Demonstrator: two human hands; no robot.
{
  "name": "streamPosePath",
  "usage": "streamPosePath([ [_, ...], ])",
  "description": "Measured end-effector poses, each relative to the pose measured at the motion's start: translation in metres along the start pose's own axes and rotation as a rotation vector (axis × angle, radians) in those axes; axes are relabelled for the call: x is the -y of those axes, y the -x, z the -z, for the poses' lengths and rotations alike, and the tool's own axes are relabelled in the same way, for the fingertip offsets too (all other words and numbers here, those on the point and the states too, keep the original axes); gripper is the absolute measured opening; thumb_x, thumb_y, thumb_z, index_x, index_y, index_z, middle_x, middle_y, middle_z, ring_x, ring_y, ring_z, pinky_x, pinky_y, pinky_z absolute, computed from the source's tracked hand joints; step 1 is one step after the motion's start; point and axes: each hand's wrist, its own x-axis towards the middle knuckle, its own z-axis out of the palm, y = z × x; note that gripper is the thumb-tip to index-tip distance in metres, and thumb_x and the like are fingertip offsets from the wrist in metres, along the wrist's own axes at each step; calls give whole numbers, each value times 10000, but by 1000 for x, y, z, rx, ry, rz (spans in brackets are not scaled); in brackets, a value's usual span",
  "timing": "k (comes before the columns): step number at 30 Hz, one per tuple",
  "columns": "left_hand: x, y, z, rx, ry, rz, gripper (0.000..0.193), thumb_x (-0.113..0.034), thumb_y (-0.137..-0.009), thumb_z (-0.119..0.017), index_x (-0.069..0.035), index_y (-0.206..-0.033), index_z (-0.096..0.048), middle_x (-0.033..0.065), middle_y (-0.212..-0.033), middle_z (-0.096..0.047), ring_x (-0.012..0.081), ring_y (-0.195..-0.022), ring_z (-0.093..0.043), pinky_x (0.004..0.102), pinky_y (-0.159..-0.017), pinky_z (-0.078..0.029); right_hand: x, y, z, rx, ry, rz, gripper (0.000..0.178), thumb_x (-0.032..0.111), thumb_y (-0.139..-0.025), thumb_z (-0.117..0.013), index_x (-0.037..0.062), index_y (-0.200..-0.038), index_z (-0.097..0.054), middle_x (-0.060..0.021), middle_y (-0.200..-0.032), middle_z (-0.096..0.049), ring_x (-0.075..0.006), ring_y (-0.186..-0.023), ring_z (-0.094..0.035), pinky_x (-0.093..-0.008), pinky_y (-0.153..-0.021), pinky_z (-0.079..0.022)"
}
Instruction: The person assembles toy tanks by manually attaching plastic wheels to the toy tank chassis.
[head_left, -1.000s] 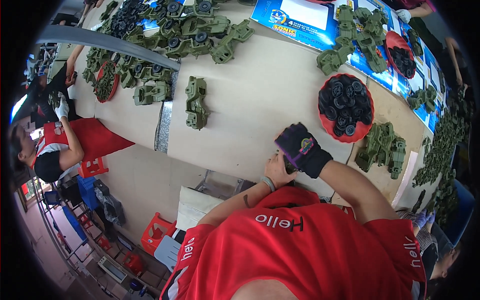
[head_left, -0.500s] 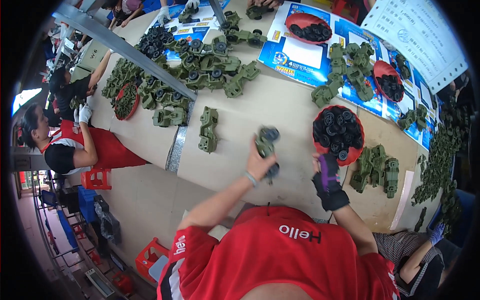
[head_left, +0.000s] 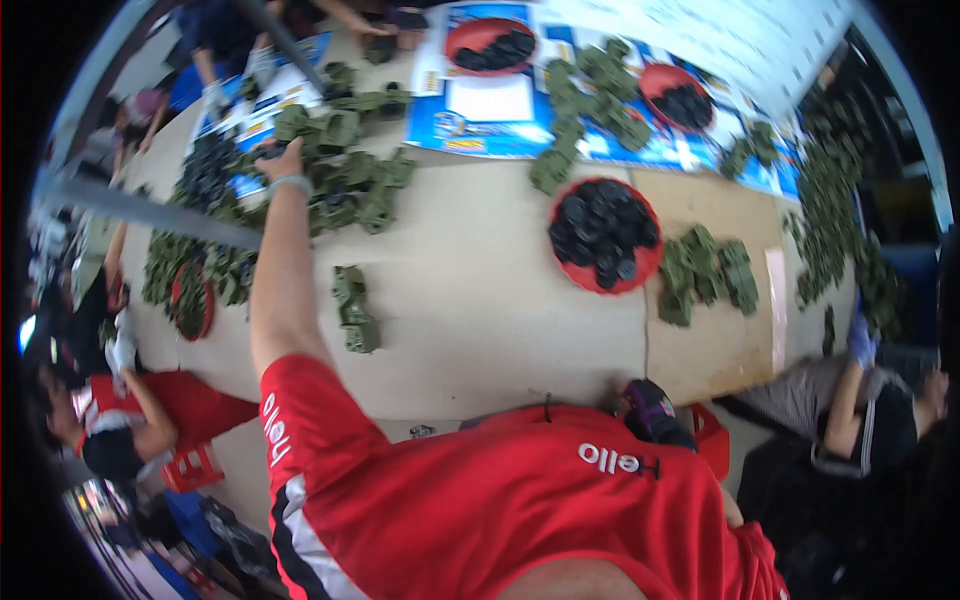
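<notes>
My left arm is stretched out to the far left. Its hand [head_left: 284,160] is at the pile of olive-green toy vehicles [head_left: 375,190], fingers closed around a toy vehicle with a dark wheel [head_left: 268,152] showing; most of that toy is hidden. One green toy vehicle [head_left: 354,310] lies alone on the table nearer to me. My right hand [head_left: 652,408], in a black and purple glove, is drawn back by my body at the table's near edge. Its fingers are blurred and partly hidden. Ahead of it stands a red bowl [head_left: 600,286] full of black wheels.
Several green toy vehicles [head_left: 690,272] sit right of the bowl. Two more red bowls [head_left: 490,70] [head_left: 680,124] with black parts rest on blue printed sheets [head_left: 480,135]. A metal bar [head_left: 150,212] crosses at the left. Co-workers sit on both sides.
My left hand has carried the toy vehicle from the middle of the table to the pile at the far left. My right hand has drawn back from the wheel bowl toward my body. The view has shifted.
</notes>
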Motion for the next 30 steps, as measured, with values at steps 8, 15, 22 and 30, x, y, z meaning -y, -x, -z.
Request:
streamPosePath([
  [8,-6,254,46,650,-675,-500,537,-266,-845,-842,-74,-1316,-670,171,-1379,-621,388,-1314,-555,469,-1128,-436,16,-7,35,-110,70,28,138,171,-850,-657,71,-944,-662,-185,-863,-660,-408,-861,-651,-529,-752,-519],
  [15,-27,351,170,433,-1328,-43,981,-460,-793,-862,-145,-1581,-370,190,-1582,-412,417,-1460,-373,530,-1162,-410,-28,-50,99,-621,141,-227,278,72,-866,-692,48,-1142,-676,-199,-1013,-683,-421,-989,-649,-490,-886,-527],
  [22,-13,358,168,312,-1401,-159,908,-212,-787,-876,-167,-1543,-376,137,-1441,-485,390,-1366,-465,545,-1059,-493,-25,-107,106,-524,165,97,301,53,-827,-702,59,-1127,-675,-193,-988,-671,-420,-970,-641,-501,-867,-523],
  [30,6,365,189,388,-1242,-285,732,-15,-800,-790,-145,-1452,-484,180,-1303,-523,431,-1205,-553,530,-1003,-508,8,-192,98,-367,155,79,291,79,-809,-714,69,-1096,-668,-202,-1034,-681,-420,-992,-659,-517,-853,-534],
])
